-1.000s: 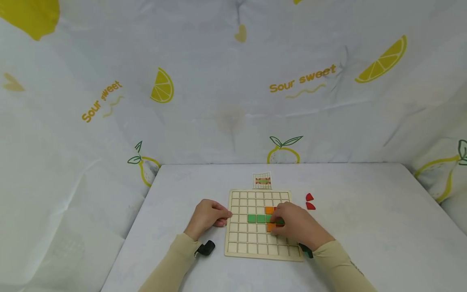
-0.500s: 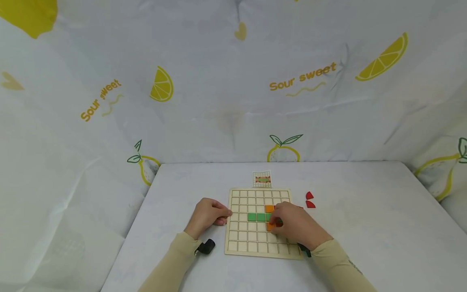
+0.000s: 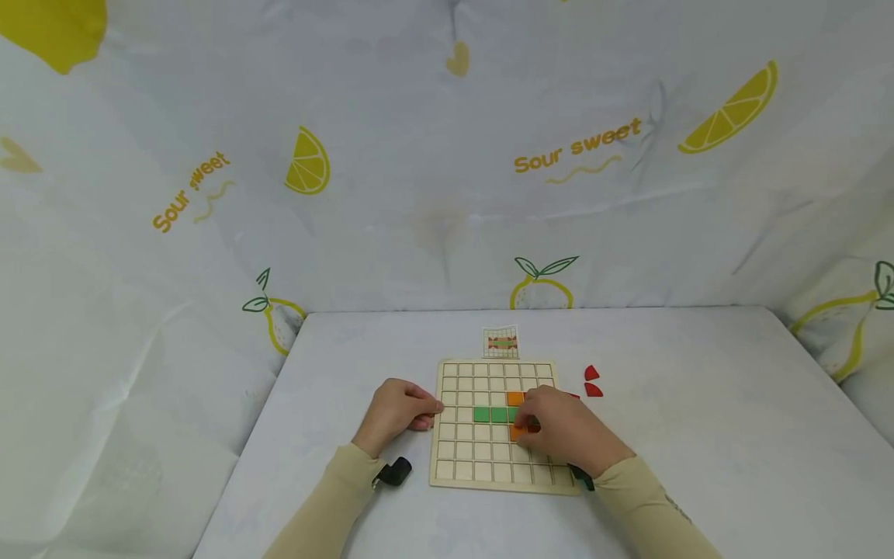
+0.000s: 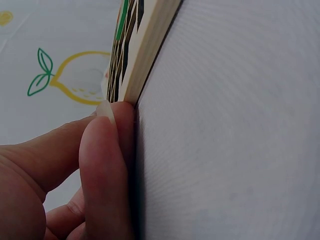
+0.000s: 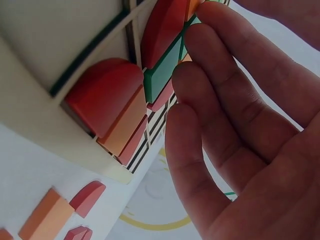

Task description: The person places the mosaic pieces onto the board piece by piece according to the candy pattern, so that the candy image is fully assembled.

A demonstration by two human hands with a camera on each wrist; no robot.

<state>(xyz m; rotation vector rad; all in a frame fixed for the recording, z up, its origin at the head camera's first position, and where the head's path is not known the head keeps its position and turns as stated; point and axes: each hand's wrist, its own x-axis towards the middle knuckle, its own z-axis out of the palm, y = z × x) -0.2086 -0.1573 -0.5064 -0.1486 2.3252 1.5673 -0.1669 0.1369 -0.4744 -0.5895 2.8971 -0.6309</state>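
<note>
A wooden grid board (image 3: 475,458) lies flat on the white table. A green row (image 3: 491,414) and orange squares (image 3: 515,398) sit in its cells. My right hand (image 3: 562,431) lies over the board's right half, its nearly straight fingers (image 5: 200,100) touching a red piece (image 5: 161,98) beside a green tile (image 5: 162,72). Red quarter-round pieces (image 5: 105,92) and an orange tile (image 5: 125,125) fill cells close by. My left hand (image 3: 400,411) is curled, thumb and fingertip (image 4: 107,160) pressed against the board's left edge (image 4: 145,50), holding nothing.
A small pattern card (image 3: 501,342) lies just behind the board. Two loose red pieces (image 3: 592,382) sit to the board's right, and the right wrist view shows loose orange and red pieces (image 5: 50,212) on the table. Lemon-print cloth walls (image 3: 447,155) enclose the table.
My right fingertips shifted slightly on the board; a red piece now shows at them where the green row's end showed. The left hand has stayed at the board's edge.
</note>
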